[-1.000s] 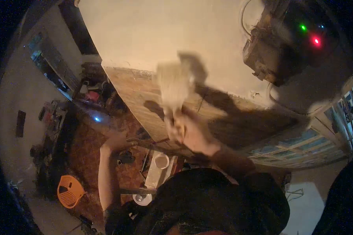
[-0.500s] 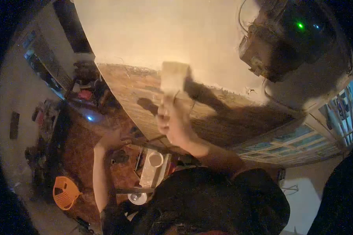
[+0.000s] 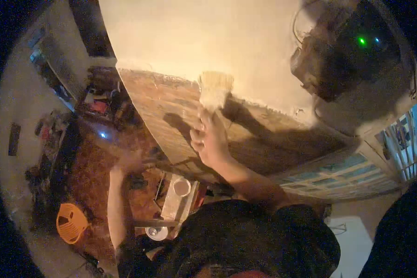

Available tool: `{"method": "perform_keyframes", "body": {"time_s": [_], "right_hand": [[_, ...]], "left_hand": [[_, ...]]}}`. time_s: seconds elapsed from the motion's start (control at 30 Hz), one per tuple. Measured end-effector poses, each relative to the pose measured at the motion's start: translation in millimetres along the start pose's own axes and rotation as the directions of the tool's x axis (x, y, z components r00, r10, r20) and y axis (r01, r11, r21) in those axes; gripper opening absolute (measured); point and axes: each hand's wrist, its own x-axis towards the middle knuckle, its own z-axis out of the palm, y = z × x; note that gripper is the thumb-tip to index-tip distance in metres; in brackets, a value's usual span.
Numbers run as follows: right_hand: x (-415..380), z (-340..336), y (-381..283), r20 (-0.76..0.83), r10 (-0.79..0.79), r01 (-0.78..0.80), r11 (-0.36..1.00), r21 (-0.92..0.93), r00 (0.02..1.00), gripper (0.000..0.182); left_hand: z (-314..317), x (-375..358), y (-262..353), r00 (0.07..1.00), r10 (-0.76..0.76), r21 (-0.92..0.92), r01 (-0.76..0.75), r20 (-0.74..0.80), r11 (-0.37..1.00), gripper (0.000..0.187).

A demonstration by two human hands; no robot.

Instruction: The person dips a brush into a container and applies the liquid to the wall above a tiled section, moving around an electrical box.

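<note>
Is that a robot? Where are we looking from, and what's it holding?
No robot: those are a person's own bare hands! The camera sits on their head, looking forward and down. The right hand holds a wide brush where the pale wall meets the brown part. The left hand is too blurry to tell what it does. Below, a round tub sits on a pale board, and an orange plastic thing is off to the left.
</note>
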Motion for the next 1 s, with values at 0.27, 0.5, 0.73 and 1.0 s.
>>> {"method": "perform_keyframes", "body": {"time_s": [0.27,0.5,0.73,1.0], "right_hand": [[-35,100,-113,0.139,-0.255,0.253,0.967,0.033,0.957,0.027],[-26,71,-114,0.373,-0.342,0.323,0.939,0.116,0.862,0.035],[-19,-21,-20,0.082,-0.135,0.141,0.988,-0.066,0.987,0.025],[12,26,-74,0.368,-0.249,0.264,0.965,0.01,0.896,0.017]], "left_hand": [[-9,-8,9,0.999,0.038,-0.17,-0.04,-0.02,0.985,0.056],[-36,-24,36,0.999,-0.025,-0.207,0.018,-0.032,0.978,0.054],[-19,-2,10,0.968,0.18,0.025,-0.187,0.175,0.982,0.051],[-41,-22,37,0.982,-0.143,-0.178,0.163,0.121,0.97,0.067]]}}
